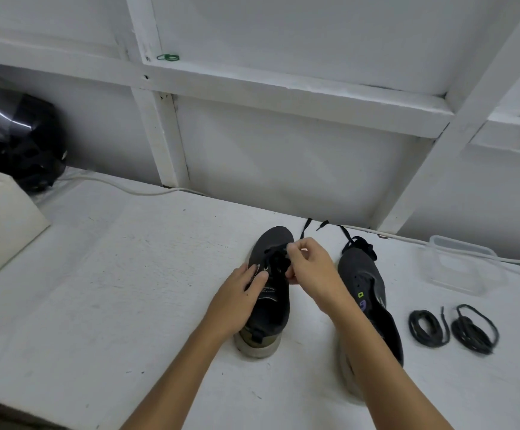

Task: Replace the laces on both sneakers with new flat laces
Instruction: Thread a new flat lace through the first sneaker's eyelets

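Note:
Two dark grey sneakers stand on the white table (128, 290), toes pointing away from me. My left hand (240, 293) rests on the left side of the left sneaker (271, 308), fingers laid over its eyelet edge. My right hand (311, 268) pinches the black lace (275, 259) bunched at that sneaker's front eyelets; a loose end (305, 231) trails toward the wall. The right sneaker (367, 283) has a black lace (358, 243) piled loosely at its toe. Two coiled black laces (427, 327) (474, 335) lie to its right.
A clear plastic container (460, 265) stands at the back right. A white cable (407, 240) runs along the wall foot. At the far left sit a black helmet (16, 141) and a white box (1, 225). White wooden framing backs the table.

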Motion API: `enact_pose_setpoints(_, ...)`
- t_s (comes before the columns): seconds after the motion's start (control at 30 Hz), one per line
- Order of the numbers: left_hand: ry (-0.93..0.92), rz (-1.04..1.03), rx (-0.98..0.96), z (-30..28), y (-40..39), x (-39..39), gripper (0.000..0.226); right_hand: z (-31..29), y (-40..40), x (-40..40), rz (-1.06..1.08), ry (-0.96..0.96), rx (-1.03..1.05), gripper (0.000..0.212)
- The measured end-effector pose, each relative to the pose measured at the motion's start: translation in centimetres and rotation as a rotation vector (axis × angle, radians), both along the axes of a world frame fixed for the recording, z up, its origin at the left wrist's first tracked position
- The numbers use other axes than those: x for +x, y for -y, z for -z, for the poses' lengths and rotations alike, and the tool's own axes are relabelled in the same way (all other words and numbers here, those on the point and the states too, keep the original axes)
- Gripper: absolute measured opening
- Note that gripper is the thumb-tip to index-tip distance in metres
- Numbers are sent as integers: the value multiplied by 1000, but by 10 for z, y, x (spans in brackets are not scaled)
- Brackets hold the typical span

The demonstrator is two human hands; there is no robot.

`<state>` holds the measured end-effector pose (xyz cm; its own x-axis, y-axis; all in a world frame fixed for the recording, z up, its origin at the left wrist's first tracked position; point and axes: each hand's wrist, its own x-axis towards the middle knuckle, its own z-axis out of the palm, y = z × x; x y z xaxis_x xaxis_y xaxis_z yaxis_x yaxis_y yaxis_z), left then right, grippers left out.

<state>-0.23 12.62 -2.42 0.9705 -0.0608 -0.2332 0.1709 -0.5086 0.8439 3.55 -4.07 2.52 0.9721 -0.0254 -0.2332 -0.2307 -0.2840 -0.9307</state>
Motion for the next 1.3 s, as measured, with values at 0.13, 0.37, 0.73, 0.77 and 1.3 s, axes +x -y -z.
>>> enact_pose_setpoints(0.13,-20,-8,-34,-2,3,-5,62,-7,4,6,-234,130,-402,11)
enact_pose_setpoints(0.37,37,-72,-109,5,5,-10,52,-9,-5,1,-489,206,-586,17)
enact_pose_setpoints(0.73,51,-181,-314,1,7,-13,14,0,-8,-4,-430,163,-515,17)
enact_pose_setpoints(0.77,50,-187,-319,2,8,-13,13,-2,-5,-6,-377,107,-404,19)
enact_pose_setpoints(1.3,-27,-117,-150,-1,11,-13,54,-23,25,3,-354,120,-643,26)
